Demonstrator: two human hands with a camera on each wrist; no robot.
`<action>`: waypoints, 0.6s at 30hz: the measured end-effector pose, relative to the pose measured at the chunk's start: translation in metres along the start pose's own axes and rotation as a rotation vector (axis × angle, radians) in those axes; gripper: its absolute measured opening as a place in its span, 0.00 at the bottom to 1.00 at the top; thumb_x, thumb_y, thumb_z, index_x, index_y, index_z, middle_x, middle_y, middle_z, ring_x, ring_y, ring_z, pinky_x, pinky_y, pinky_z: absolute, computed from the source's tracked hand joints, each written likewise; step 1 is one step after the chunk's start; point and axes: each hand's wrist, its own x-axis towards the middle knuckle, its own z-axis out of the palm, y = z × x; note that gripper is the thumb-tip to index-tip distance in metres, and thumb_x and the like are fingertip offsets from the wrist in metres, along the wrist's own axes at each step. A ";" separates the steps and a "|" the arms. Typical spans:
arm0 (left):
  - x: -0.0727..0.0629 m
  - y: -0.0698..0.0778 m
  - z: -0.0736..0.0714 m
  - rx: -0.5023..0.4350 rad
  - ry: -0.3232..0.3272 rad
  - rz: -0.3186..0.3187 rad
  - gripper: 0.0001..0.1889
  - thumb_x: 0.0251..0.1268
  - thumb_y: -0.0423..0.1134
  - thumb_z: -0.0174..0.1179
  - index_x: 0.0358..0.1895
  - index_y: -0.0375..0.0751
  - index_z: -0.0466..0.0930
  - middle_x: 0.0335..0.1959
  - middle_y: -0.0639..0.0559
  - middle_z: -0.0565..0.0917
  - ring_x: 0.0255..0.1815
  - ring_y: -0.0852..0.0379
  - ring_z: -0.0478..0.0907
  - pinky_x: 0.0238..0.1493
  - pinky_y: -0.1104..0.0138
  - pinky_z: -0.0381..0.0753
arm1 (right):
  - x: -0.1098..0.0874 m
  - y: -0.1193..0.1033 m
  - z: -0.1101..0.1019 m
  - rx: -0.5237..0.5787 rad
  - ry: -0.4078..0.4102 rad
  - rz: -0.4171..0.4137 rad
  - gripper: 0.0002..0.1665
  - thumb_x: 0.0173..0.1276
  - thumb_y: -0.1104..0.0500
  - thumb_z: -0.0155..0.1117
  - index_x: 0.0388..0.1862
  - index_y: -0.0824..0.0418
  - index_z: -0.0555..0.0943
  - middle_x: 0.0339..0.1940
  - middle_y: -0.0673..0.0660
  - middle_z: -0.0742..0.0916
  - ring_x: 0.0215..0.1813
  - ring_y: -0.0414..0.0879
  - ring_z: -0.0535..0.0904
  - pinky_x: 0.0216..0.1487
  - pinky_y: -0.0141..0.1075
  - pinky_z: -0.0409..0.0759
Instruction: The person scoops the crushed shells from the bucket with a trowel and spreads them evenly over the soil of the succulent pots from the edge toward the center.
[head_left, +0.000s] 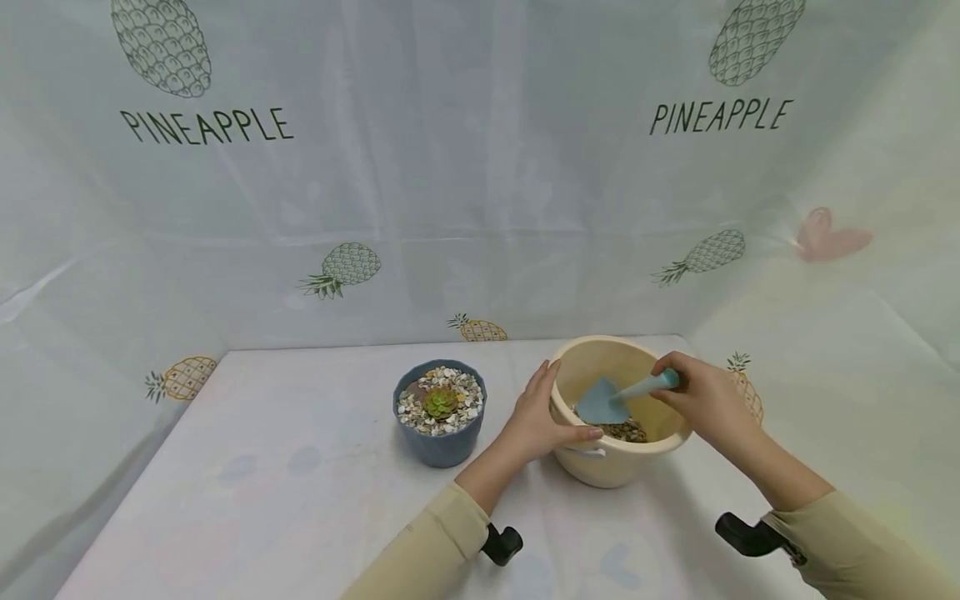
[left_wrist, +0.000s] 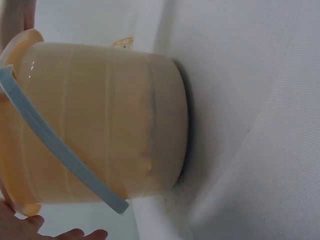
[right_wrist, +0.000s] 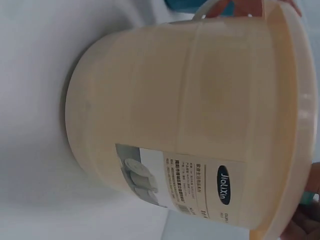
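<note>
A cream plastic bucket [head_left: 600, 467] stands on the table, with brown and pale pebbles [head_left: 628, 431] at its bottom. My left hand [head_left: 534, 421] holds the near-left rim, thumb along the front edge and fingers spread up the side. In my right hand [head_left: 701, 392] is the handle of a small light-blue trowel [head_left: 602, 403], its blade angled down inside the bucket over the pebbles. The bucket's grey-blue carrying handle [left_wrist: 60, 145] hangs down its side in the left wrist view. A printed label [right_wrist: 185, 182] shows on the bucket's wall in the right wrist view.
Left of the bucket stands a blue pot [head_left: 441, 450] holding a green succulent [head_left: 441, 403] among pale stones. The white cloth-covered table [head_left: 300, 500] ends at a pineapple-print curtain [head_left: 465, 192] behind. Black wrist mounts [head_left: 502, 546] sit below both sleeves.
</note>
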 end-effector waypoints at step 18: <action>0.002 -0.005 0.005 -0.047 -0.001 -0.009 0.61 0.45 0.55 0.77 0.79 0.60 0.42 0.79 0.56 0.44 0.76 0.39 0.48 0.66 0.40 0.59 | 0.010 0.023 0.007 0.010 -0.152 -0.034 0.11 0.57 0.65 0.75 0.40 0.59 0.87 0.42 0.60 0.88 0.40 0.52 0.80 0.34 0.35 0.79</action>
